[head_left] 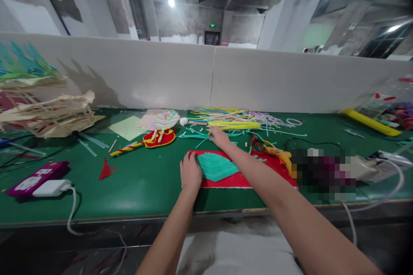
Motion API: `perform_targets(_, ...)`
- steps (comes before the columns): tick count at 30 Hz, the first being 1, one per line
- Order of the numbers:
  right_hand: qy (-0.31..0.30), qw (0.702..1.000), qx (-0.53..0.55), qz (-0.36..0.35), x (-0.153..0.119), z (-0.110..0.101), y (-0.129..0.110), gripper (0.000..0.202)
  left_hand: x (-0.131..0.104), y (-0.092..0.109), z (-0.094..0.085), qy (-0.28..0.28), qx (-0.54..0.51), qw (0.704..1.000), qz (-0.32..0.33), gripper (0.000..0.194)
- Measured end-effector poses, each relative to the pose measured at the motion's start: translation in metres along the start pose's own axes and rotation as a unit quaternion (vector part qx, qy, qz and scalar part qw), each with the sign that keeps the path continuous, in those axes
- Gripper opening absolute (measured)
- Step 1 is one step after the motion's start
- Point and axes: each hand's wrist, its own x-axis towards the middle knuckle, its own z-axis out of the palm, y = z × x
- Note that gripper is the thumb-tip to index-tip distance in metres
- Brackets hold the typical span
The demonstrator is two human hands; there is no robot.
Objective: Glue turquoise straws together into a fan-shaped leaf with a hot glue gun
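Board steadied, right hand among the strips

The left hand (191, 169) lies palm down on the left edge of the red board (238, 181), fingers slightly apart. The board sits at the table's near side, with a teal patch (214, 166) on it. The right hand (220, 139) is beyond, by the loose strips (248, 125); whether its fingertips pinch one, I can't tell. This looks like strip selection; it calls for separating one strand without shifting the board. Far right, a clear plastic container (382, 98) shows red pieces, apparently inside.
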Motion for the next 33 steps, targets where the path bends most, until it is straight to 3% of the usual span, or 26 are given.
perform_targets(3, 0.007, 1.000, -0.003, 0.004, -0.004, 0.000, 0.003, 0.012, 0.002, -0.004, 0.004, 0.023, -0.012, 1.000, 0.012, 0.031)
perform_targets(7, 0.064, 0.998, 0.019, 0.002, -0.007, -0.011, 0.003, 0.006, 0.004, -0.009, 0.009, 0.046, -0.044, 0.997, 0.030, 0.023)
perform_targets(12, 0.142, 0.986, 0.089, 0.003, -0.024, -0.037, -0.002, 0.020, 0.007, -0.013, 0.010, 0.087, -0.133, 0.986, 0.046, 0.015)
perform_targets(16, 0.223, 0.945, 0.241, -0.012, -0.068, -0.054, 0.009, 0.020, 0.009, -0.008, 0.005, 0.071, -0.193, 0.978, 0.033, 0.013)
perform_targets(20, 0.272, 0.929, 0.249, 0.021, -0.119, -0.062, 0.035, 0.021, 0.011, -0.002, 0.001, 0.029, -0.292, 0.955, 0.039, 0.015)
perform_targets(23, 0.343, 0.909, 0.231, 0.043, -0.144, -0.064, 0.056, 0.023, 0.012, 0.002, -0.005, 0.016, -0.340, 0.938, 0.064, 0.019)
perform_targets(26, 0.423, 0.861, 0.267, 0.088, -0.153, -0.066, 0.069, 0.026, 0.015, 0.006, -0.013, 0.012, -0.386, 0.920, 0.072, 0.024)
perform_targets(29, 0.478, 0.814, 0.307, 0.119, -0.154, -0.068, 0.073, 0.029, 0.025, 0.014, -0.019, 0.043, -0.418, 0.905, 0.066, 0.027)
perform_targets(33, 0.513, 0.800, 0.279, 0.141, -0.155, -0.073, 0.075, 0.029, 0.050, 0.023, -0.011, 0.066, -0.453, 0.889, 0.027, 0.030)
